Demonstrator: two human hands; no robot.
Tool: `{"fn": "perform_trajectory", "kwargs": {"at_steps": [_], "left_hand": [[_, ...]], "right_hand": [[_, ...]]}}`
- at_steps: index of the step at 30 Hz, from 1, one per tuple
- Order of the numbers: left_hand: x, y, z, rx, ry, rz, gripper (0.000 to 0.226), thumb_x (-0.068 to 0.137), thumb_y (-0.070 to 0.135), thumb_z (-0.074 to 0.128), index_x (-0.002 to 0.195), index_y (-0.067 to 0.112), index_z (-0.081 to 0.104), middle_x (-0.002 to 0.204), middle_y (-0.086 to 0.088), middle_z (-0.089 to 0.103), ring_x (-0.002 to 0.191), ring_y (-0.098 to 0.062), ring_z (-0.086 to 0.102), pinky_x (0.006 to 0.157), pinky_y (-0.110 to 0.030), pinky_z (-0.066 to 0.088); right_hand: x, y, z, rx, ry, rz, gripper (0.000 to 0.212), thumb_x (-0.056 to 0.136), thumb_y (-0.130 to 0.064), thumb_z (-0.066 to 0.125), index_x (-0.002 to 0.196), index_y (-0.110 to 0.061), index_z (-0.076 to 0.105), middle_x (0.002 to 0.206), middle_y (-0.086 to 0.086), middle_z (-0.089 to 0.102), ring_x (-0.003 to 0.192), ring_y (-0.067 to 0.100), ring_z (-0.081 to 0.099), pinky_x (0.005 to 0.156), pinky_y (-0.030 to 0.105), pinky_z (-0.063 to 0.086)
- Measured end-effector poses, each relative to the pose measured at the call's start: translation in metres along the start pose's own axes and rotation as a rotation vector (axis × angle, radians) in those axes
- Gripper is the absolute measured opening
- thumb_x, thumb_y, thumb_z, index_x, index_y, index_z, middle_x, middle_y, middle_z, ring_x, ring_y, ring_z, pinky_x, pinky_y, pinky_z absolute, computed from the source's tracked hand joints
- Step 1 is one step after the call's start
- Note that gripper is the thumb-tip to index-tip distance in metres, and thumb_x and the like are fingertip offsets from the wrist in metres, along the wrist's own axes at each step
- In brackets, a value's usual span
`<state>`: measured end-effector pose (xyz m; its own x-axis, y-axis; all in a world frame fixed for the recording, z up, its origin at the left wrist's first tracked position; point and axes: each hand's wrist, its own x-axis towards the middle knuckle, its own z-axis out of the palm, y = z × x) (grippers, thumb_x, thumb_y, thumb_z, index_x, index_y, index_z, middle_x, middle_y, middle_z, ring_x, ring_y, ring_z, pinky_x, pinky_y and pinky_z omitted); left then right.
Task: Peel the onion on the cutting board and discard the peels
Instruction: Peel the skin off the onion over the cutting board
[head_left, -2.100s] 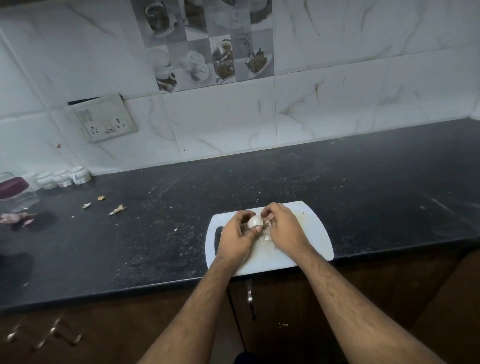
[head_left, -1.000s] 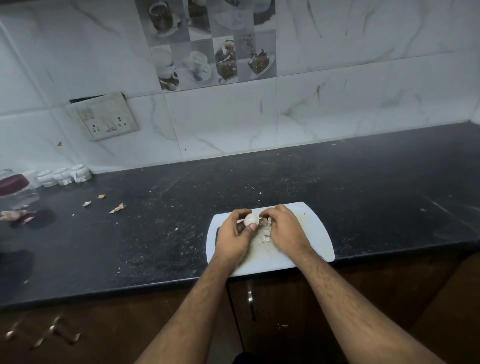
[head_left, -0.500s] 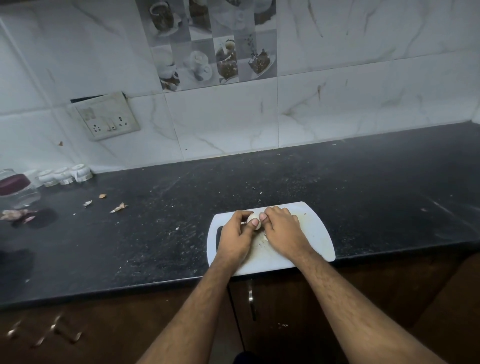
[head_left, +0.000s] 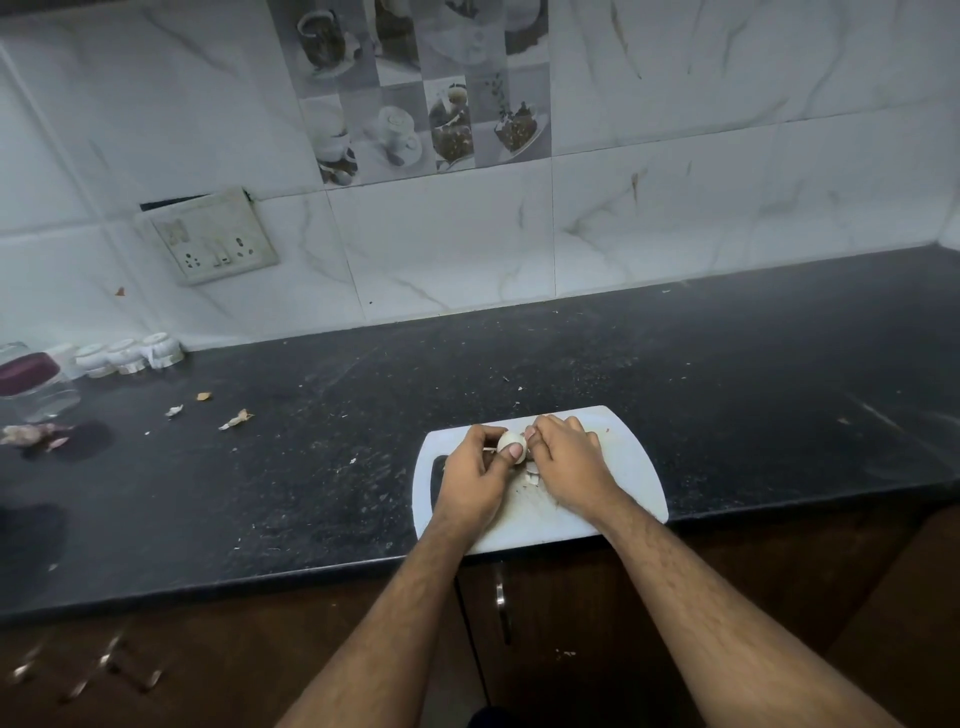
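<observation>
Near the table's left edge, a jar (head_left: 31, 387), with loose peel scraps (head_left: 236, 419) lying just right of it. At the front edge, on the cutting board (head_left: 631, 467): left hand (head_left: 475, 475) curled round the onion (head_left: 510, 442), now mostly bare and white. Right hand (head_left: 566, 462), closed in since a second ago, fingertips pinching at skin beside it. Peeling nearly done; discarding not yet begun.

Small pale onion (head_left: 510, 443), mostly peeled, is sitting above the white cutting board (head_left: 631, 470) centre; peel scraps (head_left: 531, 474) are lying at its 5 o'clock.
</observation>
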<state>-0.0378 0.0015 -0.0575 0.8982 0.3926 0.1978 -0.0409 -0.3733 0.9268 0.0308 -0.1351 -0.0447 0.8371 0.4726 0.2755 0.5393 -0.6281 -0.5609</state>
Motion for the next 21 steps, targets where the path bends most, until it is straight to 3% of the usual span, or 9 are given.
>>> {"fn": "perform_trajectory", "kwargs": {"at_steps": [6,10,14,16,21], "left_hand": [[0.001,0.0,0.001,0.104,0.045,0.055,0.019,0.1,0.017,0.064,0.118,0.021,0.062,0.111,0.011,0.072,0.104,-0.002,0.067,0.086,-0.015,0.046],[0.003,-0.006,-0.003,0.088,0.017,0.049,0.028,0.1,0.015,0.063,0.126,0.026,0.061,0.12,0.01,0.07,0.11,-0.005,0.067,0.1,-0.028,0.053],[0.002,-0.005,0.001,0.177,0.0,0.102,0.037,0.1,0.016,0.063,0.137,0.021,0.059,0.131,0.004,0.064,0.12,-0.014,0.062,0.108,-0.037,0.049],[0.002,-0.005,0.0,0.171,0.011,0.092,0.036,0.1,0.017,0.063,0.136,0.022,0.06,0.13,0.006,0.064,0.119,-0.012,0.062,0.108,-0.037,0.05],[0.003,-0.004,-0.001,0.105,0.03,0.058,0.029,0.097,0.028,0.068,0.126,0.027,0.064,0.122,0.008,0.069,0.112,-0.007,0.065,0.102,-0.033,0.053]], "right_hand": [[-0.001,-0.001,-0.005,0.218,0.045,0.061,0.03,0.109,-0.025,0.036,0.09,-0.01,0.055,0.088,-0.001,0.057,0.097,0.021,0.047,0.086,0.042,0.044],[-0.002,0.0,-0.005,0.154,-0.026,0.034,0.029,0.109,-0.026,0.036,0.086,-0.018,0.05,0.082,-0.01,0.05,0.097,0.02,0.046,0.083,0.04,0.044],[0.003,0.005,0.005,0.17,0.073,0.033,0.016,0.106,-0.015,0.042,0.102,-0.019,0.058,0.104,-0.006,0.057,0.104,0.014,0.046,0.089,0.031,0.044],[0.002,0.007,0.005,0.223,0.146,0.06,0.022,0.102,-0.006,0.046,0.113,-0.018,0.062,0.11,-0.006,0.059,0.106,0.01,0.05,0.089,0.024,0.043],[-0.001,0.002,-0.001,0.324,0.157,0.066,0.018,0.106,-0.027,0.049,0.103,-0.019,0.065,0.092,-0.009,0.068,0.085,0.006,0.062,0.071,0.023,0.046]]}}
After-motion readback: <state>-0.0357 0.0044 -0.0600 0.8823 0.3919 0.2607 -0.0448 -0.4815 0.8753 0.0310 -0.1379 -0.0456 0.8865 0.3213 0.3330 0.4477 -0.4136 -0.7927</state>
